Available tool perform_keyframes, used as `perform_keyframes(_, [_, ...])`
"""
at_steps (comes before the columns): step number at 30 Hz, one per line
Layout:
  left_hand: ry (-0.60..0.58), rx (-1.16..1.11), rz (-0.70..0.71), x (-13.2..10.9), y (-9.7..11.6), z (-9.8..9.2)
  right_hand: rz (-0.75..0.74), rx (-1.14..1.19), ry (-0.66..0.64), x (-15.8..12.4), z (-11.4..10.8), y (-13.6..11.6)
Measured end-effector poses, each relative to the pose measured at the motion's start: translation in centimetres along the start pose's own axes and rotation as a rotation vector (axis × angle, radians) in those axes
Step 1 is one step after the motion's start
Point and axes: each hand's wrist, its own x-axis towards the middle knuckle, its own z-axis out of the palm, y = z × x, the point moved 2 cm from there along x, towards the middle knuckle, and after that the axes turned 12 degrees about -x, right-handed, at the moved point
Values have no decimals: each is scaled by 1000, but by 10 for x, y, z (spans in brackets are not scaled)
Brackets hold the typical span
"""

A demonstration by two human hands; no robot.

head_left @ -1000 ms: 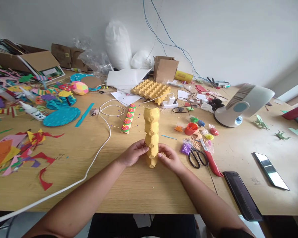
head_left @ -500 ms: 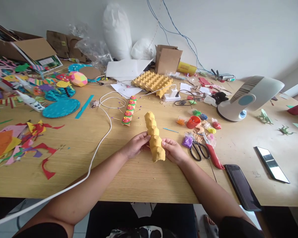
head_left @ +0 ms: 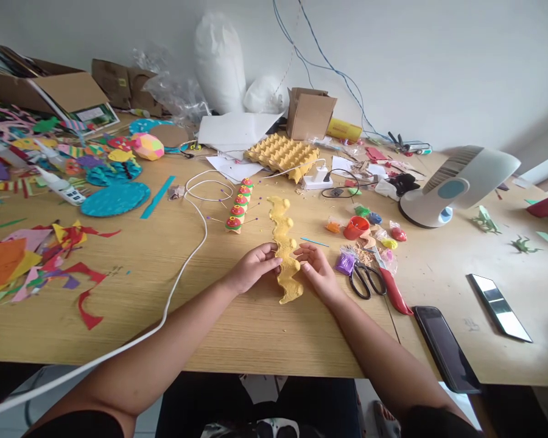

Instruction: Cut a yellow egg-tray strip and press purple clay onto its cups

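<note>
A yellow egg-carton strip stands over the table on its long edge or turned sideways, its wavy side and bumps showing. My left hand grips it near the middle, thumb on the near face. On the strip's other side is my right hand, its thumb and fingers apart beside the bumps; whether a fingertip touches is hard to tell. Just beyond lies a decorated strip with red and green domes and pins sticking out at its sides. A thin blue stick lies beyond my right hand.
Right of my hands are black-handled scissors, a red-handled tool, a purple clay bag, a red cup and a phone. A white cable crosses the left side. Behind sit an egg tray and a fan.
The egg-carton strip has been turned about its length, from its rounded outer face to its wavy side. My right hand's fingers have come away from its edge and spread.
</note>
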Motion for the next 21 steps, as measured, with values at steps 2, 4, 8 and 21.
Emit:
perform_keyframes(2, [-18, 48, 29, -1, 0, 2, -33, -52, -67, -1, 3, 1])
perform_keyframes(4, [-51, 73, 41, -2, 1, 5, -9, -33, -102, -1, 5, 3])
perform_keyframes(8, [-122, 59, 6, -7, 1, 5, 103, 149, -124, 0, 7, 2])
perform_keyframes(21, [51, 40, 148, 1, 2, -7, 277, 482, -266, 0, 3, -12])
